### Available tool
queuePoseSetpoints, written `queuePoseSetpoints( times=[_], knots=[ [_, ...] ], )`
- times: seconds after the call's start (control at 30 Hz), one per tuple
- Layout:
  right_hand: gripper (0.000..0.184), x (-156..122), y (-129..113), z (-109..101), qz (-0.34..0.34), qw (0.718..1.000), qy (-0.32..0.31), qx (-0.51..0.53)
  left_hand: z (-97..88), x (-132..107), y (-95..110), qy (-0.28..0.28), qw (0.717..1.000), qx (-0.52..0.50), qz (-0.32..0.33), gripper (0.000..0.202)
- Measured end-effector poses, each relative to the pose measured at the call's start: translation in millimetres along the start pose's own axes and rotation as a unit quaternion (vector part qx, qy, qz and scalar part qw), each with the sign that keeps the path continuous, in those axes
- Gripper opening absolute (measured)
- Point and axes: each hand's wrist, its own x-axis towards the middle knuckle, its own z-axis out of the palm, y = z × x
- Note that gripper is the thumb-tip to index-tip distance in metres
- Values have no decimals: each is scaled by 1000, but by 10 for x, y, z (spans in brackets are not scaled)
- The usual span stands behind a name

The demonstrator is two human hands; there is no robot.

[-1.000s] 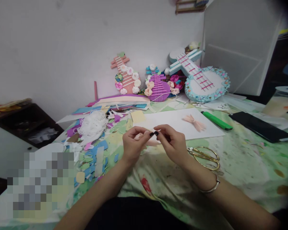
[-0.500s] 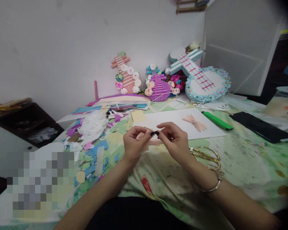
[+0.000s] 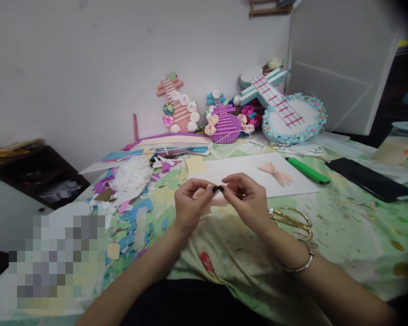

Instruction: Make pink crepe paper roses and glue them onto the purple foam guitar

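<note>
In the head view, pinching a crumpled pale pink paper (image 3: 219, 199) in the left hand (image 3: 192, 199), with thumb and fingers drawn together and what looks like a thin pale stick (image 3: 211, 183) along the fingertips. Meeting it from the other side with the right hand (image 3: 246, 197), thumb tip against left thumb tip, index finger curled just above; impossible to tell whether gripping the paper there or merely pressing. Holding the paper over the near edge of a white board (image 3: 238, 165), well apart from the tied peach bundle (image 3: 275, 173) lying on it. By the look of the thumbs, probably busy with gathering or rolling the paper around the stick. Likely to call next for a steady left pinch and small, even turns from the right, gentle enough not to tear anything. Touching neither the gold-handled scissors (image 3: 289, 221) just beside the right wrist nor the green tool (image 3: 308, 170) by the board's right edge, and well clear of the heap of white string (image 3: 132, 174)
</note>
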Motion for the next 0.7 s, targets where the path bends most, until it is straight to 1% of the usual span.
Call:
queuePoseSetpoints(
  times=[0.3,0.43,0.57,0.7],
  knots=[
    [17,4,-1,0,2,1000,15,-13,-54,-38,8,-57,996,-64,-15,19],
    [17,-1,-5,0,4,1000,16,-15,-51,-43,13,-60,995,-73,-33,21],
    [16,-6,-22,3,1,1000,16,-25,-36,-38,23,-57,996,-61,-30,21],
    [14,-9,-37,1,-14,999,20,-45,-29,-32,14,-62,995,-73,-35,21]
  ],
)
